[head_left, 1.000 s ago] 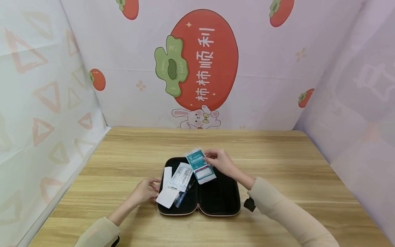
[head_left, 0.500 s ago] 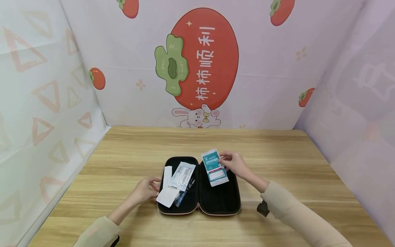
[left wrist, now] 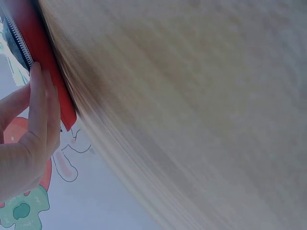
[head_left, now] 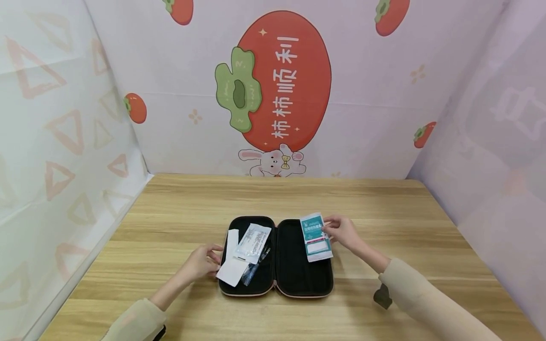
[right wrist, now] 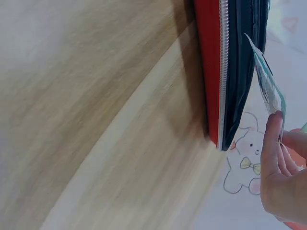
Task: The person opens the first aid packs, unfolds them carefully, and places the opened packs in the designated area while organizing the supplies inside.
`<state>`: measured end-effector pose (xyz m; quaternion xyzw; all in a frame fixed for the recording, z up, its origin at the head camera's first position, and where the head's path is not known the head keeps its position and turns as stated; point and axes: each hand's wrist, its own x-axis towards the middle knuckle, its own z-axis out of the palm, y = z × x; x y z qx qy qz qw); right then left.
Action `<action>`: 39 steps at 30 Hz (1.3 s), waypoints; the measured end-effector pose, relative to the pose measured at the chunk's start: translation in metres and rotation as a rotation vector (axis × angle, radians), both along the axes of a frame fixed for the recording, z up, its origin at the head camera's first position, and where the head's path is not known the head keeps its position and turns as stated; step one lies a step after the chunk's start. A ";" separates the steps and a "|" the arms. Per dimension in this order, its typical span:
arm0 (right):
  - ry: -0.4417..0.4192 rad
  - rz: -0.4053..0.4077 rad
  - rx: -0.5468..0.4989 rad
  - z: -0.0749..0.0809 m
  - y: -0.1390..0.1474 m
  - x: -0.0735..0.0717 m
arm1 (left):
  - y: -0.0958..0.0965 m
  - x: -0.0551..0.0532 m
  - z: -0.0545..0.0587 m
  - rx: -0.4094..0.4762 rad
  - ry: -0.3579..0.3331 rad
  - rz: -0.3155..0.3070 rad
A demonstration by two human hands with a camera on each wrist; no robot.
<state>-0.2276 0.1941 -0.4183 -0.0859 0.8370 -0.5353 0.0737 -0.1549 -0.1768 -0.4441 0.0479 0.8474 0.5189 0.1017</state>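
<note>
My right hand (head_left: 342, 231) pinches the right edge of a teal and white packet (head_left: 316, 237), held above the right half of an open zip case (head_left: 294, 277). The case has a black inside; in the right wrist view its red side (right wrist: 207, 67) and zipper show. My left hand (head_left: 203, 262) rests its fingers against the case's left side, touching the red wall (left wrist: 53, 67) in the left wrist view. Inside the left half lie a white packet with print (head_left: 253, 242), a white paper-like strip (head_left: 232, 270) and a clear bluish packet (head_left: 250, 272).
The wooden table (head_left: 192, 199) extends round the case on every side. A white cloth backdrop with a persimmon print (head_left: 298, 85) stands behind it, and pale cloth walls (head_left: 64, 142) close off both sides.
My right hand has carried the teal packet rightward, from over the case's middle to its right half. The left hand and the things in the left half stay where they were.
</note>
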 end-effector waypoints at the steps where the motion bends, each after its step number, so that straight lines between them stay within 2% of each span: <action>1: -0.010 -0.001 -0.006 -0.001 0.002 0.000 | 0.000 0.000 0.000 -0.003 -0.002 0.003; 12: -0.138 -0.074 -0.001 -0.006 0.012 0.002 | 0.001 0.002 0.002 -0.011 -0.012 0.018; 30: -0.202 -0.105 -0.011 -0.013 0.004 0.001 | 0.002 0.001 0.002 -0.008 -0.011 0.021; 39: -0.212 -0.075 -0.003 -0.012 -0.005 0.000 | 0.001 0.001 0.001 -0.013 -0.004 0.010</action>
